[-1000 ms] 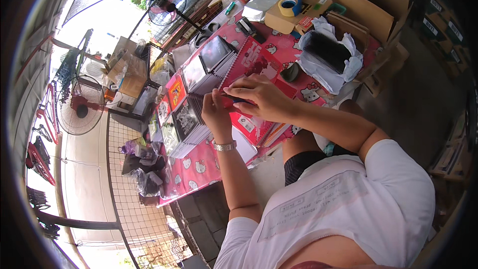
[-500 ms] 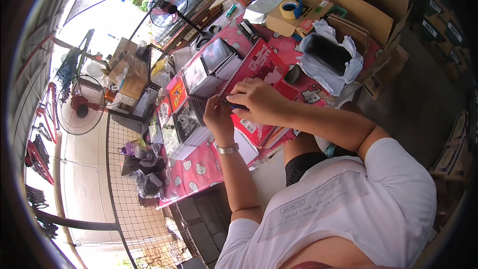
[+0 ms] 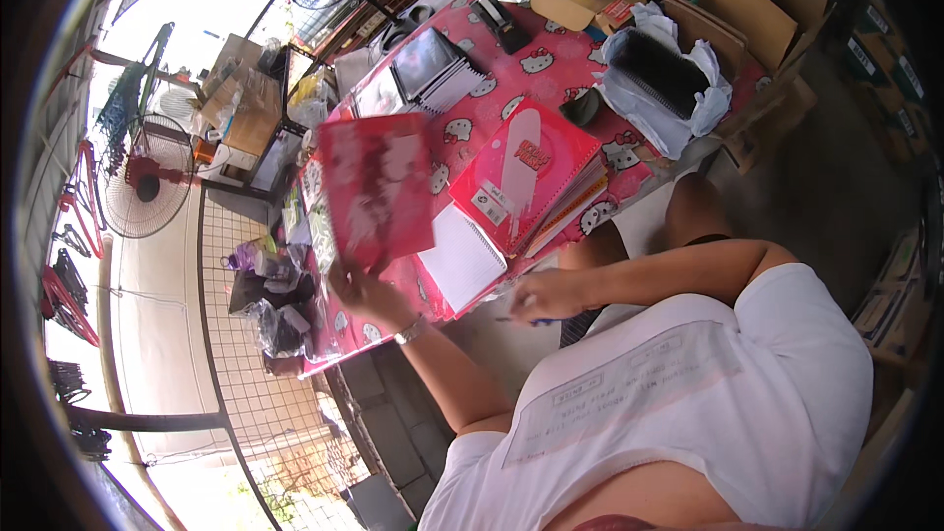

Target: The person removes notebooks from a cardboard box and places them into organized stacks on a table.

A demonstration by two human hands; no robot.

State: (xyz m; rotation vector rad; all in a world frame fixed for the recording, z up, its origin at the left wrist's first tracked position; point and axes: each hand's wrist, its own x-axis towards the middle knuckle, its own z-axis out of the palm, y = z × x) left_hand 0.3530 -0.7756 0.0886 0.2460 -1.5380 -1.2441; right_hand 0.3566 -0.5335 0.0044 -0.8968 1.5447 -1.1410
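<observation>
Risk sits left of centre: left hand (image 3: pixel 359 287) pinches only the lower edge of a raised red notebook (image 3: pixel 377 189), which could slip onto the worktop (image 3: pixel 511 79), while right hand (image 3: pixel 546 297) closes on a pen (image 3: pixel 521 320).

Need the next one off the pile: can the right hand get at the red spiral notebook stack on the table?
Probably yes: the right hand hovers by the table edge, holding a pen, with nothing between it and the red spiral notebook stack.

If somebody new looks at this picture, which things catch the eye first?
First, the red notebook, blurred, raised in the left hand over the pink patterned tablecloth. Beside it lies a stack of red spiral notebooks. The right hand holds a blue pen near the table edge.
</observation>
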